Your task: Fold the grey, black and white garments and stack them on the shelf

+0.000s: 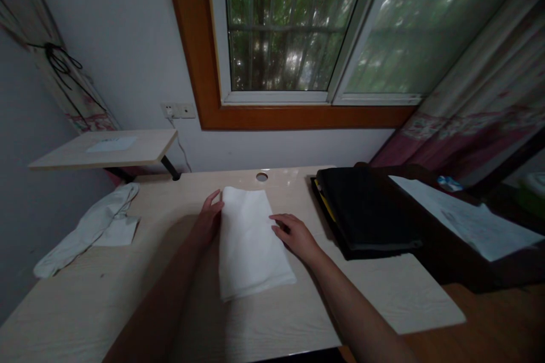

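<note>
A white folded cloth (251, 247) lies flat on the desk in front of me, longer than it is wide. My left hand (208, 220) rests along its upper left edge, fingers stretched out and apart. On the opposite side, my right hand (297, 236) touches the right edge with loosely bent fingers, a gap showing between thumb and forefinger. Neither hand grips the cloth.
A pale wooden desk (293, 317) fills the foreground. Crumpled white fabric (91, 227) lies at left below a raised shelf (140, 153). Black folders (366, 210) are stacked at right, beside a dark surface bearing a paper sheet (468, 215). A cable hole (261, 177) sits near the wall.
</note>
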`<act>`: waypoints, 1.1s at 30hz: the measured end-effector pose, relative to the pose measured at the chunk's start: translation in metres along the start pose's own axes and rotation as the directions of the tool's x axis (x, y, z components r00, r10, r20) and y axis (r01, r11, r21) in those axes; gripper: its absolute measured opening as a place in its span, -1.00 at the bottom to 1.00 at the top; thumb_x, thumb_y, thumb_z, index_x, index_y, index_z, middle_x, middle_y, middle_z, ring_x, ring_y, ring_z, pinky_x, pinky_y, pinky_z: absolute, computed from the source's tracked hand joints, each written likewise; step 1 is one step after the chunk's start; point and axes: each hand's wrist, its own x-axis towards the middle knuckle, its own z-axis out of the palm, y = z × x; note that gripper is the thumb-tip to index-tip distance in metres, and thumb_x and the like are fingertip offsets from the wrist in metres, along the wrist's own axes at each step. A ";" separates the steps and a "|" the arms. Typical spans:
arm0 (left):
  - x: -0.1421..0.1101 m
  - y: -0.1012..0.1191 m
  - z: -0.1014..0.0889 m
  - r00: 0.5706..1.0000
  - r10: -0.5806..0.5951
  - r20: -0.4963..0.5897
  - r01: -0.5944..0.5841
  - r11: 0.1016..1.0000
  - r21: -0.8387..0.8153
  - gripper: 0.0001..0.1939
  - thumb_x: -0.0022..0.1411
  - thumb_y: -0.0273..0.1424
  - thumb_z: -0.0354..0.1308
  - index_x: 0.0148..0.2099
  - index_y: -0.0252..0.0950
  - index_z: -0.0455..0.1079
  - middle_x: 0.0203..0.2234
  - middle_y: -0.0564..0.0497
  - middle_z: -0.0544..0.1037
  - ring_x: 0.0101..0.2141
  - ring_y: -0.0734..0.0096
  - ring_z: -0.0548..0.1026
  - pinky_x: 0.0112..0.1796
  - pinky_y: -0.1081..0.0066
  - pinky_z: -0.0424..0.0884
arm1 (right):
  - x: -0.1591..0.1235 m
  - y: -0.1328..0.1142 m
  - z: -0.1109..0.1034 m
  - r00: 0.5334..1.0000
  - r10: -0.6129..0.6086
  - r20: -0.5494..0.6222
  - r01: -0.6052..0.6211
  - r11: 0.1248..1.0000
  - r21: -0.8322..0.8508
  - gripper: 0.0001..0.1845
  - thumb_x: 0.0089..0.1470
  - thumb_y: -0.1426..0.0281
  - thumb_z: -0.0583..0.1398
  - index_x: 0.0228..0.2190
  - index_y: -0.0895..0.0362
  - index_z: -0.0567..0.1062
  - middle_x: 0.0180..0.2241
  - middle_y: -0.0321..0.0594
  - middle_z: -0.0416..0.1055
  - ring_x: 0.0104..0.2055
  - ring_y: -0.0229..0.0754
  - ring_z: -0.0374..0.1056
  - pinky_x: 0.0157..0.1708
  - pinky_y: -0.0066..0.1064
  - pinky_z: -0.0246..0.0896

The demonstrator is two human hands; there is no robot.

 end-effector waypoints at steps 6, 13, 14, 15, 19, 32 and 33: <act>-0.002 -0.003 0.010 0.994 -0.100 -0.041 0.091 0.980 -0.179 0.06 0.08 -0.20 0.42 0.46 -0.13 -0.11 0.25 -0.22 0.38 0.17 -0.01 0.43 0.12 0.08 0.38 | 0.000 0.000 0.001 1.000 0.001 -0.002 -0.001 1.000 0.014 -0.68 0.24 0.28 0.21 0.01 -0.01 0.57 -0.21 -0.18 0.52 -0.16 -0.08 0.39 -0.07 -0.22 0.31; -0.011 -0.013 0.008 0.986 -0.168 -0.009 0.166 0.982 -0.084 0.26 0.05 -0.23 0.46 0.51 0.01 -0.37 0.40 -0.23 0.14 0.21 -0.01 0.38 0.14 0.06 0.38 | 0.001 0.000 0.000 1.000 0.001 -0.001 -0.001 1.000 0.011 -0.67 0.24 0.28 0.21 0.02 -0.01 0.56 -0.23 -0.19 0.51 -0.17 -0.08 0.39 -0.06 -0.22 0.31; -0.012 -0.013 0.008 0.988 -0.155 -0.006 0.154 0.986 -0.066 0.25 0.05 -0.23 0.45 0.51 0.03 -0.37 0.41 -0.20 0.11 0.21 0.00 0.38 0.14 0.07 0.39 | 0.001 0.000 0.000 1.000 0.010 -0.002 -0.010 1.000 0.013 -0.65 0.23 0.28 0.21 0.03 -0.01 0.55 -0.23 -0.19 0.51 -0.17 -0.08 0.39 -0.06 -0.21 0.31; -0.014 -0.013 0.009 0.991 -0.136 -0.003 0.136 0.989 -0.061 0.23 0.07 -0.23 0.44 0.51 0.06 -0.36 0.42 -0.16 0.10 0.21 0.01 0.38 0.13 0.08 0.40 | 0.000 -0.001 0.001 1.000 0.025 -0.004 -0.025 1.000 0.017 -0.63 0.22 0.28 0.21 0.05 0.00 0.54 -0.23 -0.19 0.51 -0.17 -0.08 0.39 -0.06 -0.21 0.32; -0.021 -0.007 0.012 0.995 -0.097 0.014 0.098 0.987 -0.124 0.12 0.12 -0.25 0.37 0.50 0.13 -0.29 0.41 -0.05 0.15 0.16 0.07 0.43 0.09 0.11 0.44 | 0.000 -0.001 0.002 0.996 0.079 -0.034 -0.078 0.996 0.043 -0.53 0.21 0.25 0.22 0.14 0.03 0.46 -0.12 -0.14 0.53 -0.15 -0.07 0.42 -0.06 -0.18 0.35; -0.032 0.015 0.019 0.982 -0.124 0.145 0.166 0.932 -0.323 0.09 0.08 -0.33 0.33 0.50 0.16 -0.20 0.38 0.01 0.24 0.05 0.03 0.52 0.00 0.05 0.52 | 0.003 -0.021 0.004 0.952 0.299 0.062 -0.299 0.867 0.400 -0.26 0.27 -0.06 0.12 0.33 0.00 0.22 0.15 -0.06 0.46 0.15 0.02 0.42 0.16 -0.06 0.31; -0.032 0.014 0.018 0.983 -0.117 0.144 0.158 0.932 -0.326 0.10 0.07 -0.34 0.33 0.50 0.16 -0.21 0.38 0.01 0.24 0.06 0.02 0.51 0.00 0.05 0.52 | 0.004 -0.023 0.005 0.946 0.313 0.088 -0.317 0.827 0.465 -0.25 0.27 -0.07 0.11 0.35 0.00 0.18 0.17 -0.06 0.44 0.16 0.00 0.41 0.15 -0.08 0.33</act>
